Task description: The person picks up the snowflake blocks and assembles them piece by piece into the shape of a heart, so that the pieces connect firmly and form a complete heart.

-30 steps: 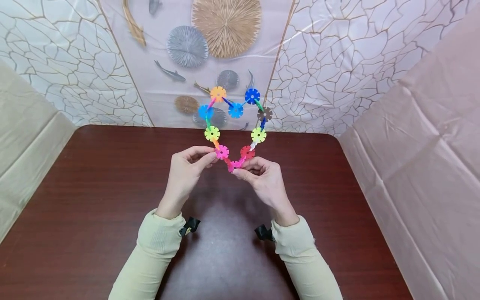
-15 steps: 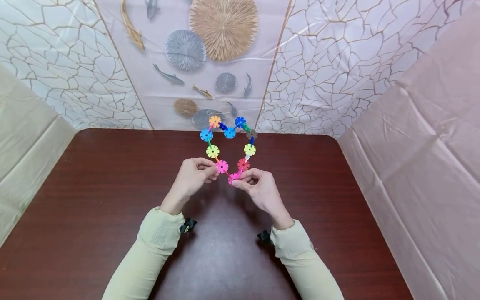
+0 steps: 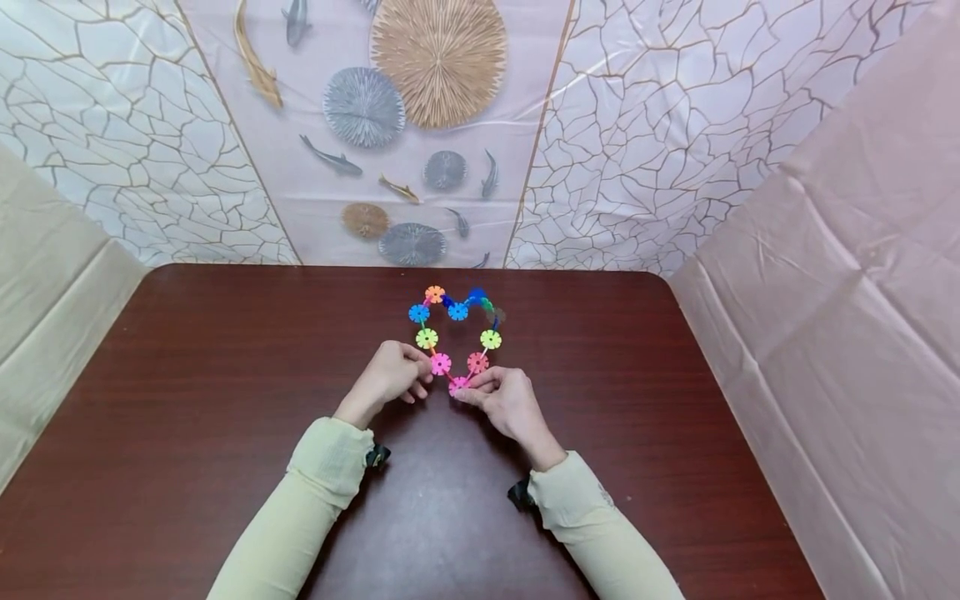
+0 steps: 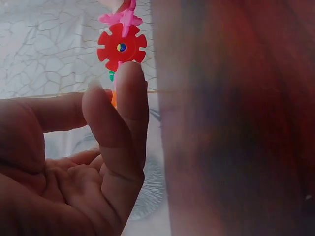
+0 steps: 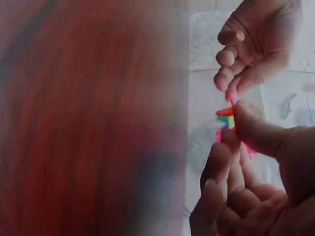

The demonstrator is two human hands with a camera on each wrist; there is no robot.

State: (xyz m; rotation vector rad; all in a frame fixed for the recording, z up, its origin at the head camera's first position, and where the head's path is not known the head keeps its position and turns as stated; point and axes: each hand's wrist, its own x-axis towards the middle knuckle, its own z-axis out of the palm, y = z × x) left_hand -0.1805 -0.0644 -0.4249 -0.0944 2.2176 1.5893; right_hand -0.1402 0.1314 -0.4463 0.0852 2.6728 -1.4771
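A heart-shaped ring of interlocking notched plastic discs (image 3: 491,339) stands out over the far middle of the table. Its rounded lobes point away from me and its tip points toward me. At its lower left, my left hand (image 3: 390,373) pinches a pink disc (image 3: 440,364) at the edge. The right hand (image 3: 510,403) pinches the pink tip disc (image 3: 458,386) between thumb and fingers. In the left wrist view a red disc (image 4: 121,47) shows just past the left fingertips. The right wrist view has both hands close together, with the discs seen edge-on between them.
The dark reddish-brown table (image 3: 187,400) ends at a patterned back wall covering (image 3: 363,108) just behind the ring. Pinkish draped cloth (image 3: 847,333) rises along the right side, with a paler drape (image 3: 52,308) at the left. Dark wrist straps (image 3: 521,495) sit at the sleeve cuffs.
Both hands have lowered the heart-shaped ring toward the table, and it now looks smaller and lies nearer the tabletop. The left fingers have spread a little, staying at the same pink disc.
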